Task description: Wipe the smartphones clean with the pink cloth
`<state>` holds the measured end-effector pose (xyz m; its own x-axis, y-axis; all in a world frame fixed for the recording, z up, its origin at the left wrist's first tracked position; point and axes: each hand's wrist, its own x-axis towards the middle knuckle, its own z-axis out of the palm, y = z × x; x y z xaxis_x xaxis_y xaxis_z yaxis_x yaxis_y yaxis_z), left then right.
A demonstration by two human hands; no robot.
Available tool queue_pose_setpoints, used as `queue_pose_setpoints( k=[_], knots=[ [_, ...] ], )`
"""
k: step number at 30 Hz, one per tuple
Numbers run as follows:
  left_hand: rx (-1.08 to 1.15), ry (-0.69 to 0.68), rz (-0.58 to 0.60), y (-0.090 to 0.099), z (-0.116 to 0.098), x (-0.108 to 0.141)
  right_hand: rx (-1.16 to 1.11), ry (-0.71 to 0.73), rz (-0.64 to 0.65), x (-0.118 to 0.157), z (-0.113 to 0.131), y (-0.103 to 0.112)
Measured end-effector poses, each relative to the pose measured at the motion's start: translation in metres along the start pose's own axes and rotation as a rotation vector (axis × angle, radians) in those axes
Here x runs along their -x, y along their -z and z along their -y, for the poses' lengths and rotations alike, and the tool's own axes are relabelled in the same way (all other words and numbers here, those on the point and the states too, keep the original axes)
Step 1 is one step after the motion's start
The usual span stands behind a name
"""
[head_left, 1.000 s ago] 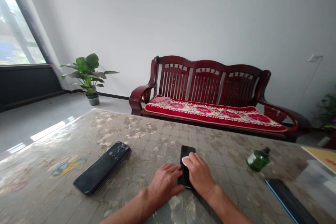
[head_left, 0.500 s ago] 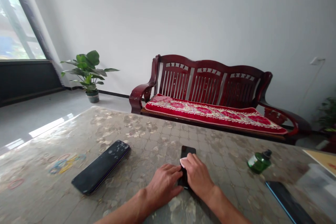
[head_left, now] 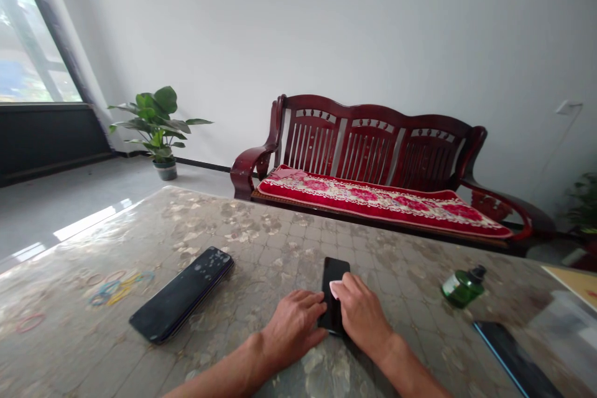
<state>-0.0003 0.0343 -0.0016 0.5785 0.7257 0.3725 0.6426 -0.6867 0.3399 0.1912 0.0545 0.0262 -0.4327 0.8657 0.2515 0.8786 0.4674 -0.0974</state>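
Near the middle of the patterned table (head_left: pixel 261 261), toward the close side, a black phone (head_left: pixel 333 311) lies flat with its far end tipped slightly right. Along its left edge rests the left hand (head_left: pixel 296 326), fingertips touching the phone, thumb set apart from the fingers near the close end. From the right, the right hand (head_left: pixel 364 314) pinches a small white pad (head_left: pixel 334 290) over the screen. Farther left lies a stack of phones (head_left: pixel 181 295), with loose rubber bands (head_left: pixel 119 288) beyond it to the left. Well to the right stands a green bottle (head_left: pixel 461 289) with a black top; nearer, a blue-edged phone (head_left: pixel 515 360) lies flat. Across the far side runs a dark red wooden bench (head_left: pixel 366 146) bearing a flowered red cover (head_left: pixel 382 199).
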Motion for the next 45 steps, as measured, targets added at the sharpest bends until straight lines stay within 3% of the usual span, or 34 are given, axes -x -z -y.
queue_pose_setpoints(
  k=[9,16,18,26,33,35,42,45],
  knots=[
    [-0.018,-0.009,-0.004,-0.001,0.001,0.002,0.062,-0.145,-0.028,-0.045,-0.018,-0.002],
    [-0.015,-0.006,0.005,-0.002,0.002,0.002,-0.045,-0.019,0.004,0.002,-0.001,0.004],
    [-0.018,-0.005,0.004,-0.002,0.002,0.002,-0.041,-0.003,-0.001,0.004,-0.002,0.004],
    [-0.023,-0.021,0.003,0.0,0.002,0.003,0.032,-0.129,-0.033,-0.041,-0.019,-0.001],
    [-0.013,-0.003,0.02,0.001,0.0,0.002,-0.032,-0.002,0.031,0.009,0.001,0.006],
    [-0.009,0.006,0.031,0.002,0.0,0.002,-0.025,0.02,0.032,0.013,0.002,0.006],
    [-0.015,-0.01,0.02,0.001,0.001,0.002,0.055,-0.097,0.023,-0.041,-0.006,0.0],
    [-0.003,-0.007,0.033,0.0,0.002,0.001,0.041,-0.107,0.015,-0.04,0.001,-0.001]
  ],
)
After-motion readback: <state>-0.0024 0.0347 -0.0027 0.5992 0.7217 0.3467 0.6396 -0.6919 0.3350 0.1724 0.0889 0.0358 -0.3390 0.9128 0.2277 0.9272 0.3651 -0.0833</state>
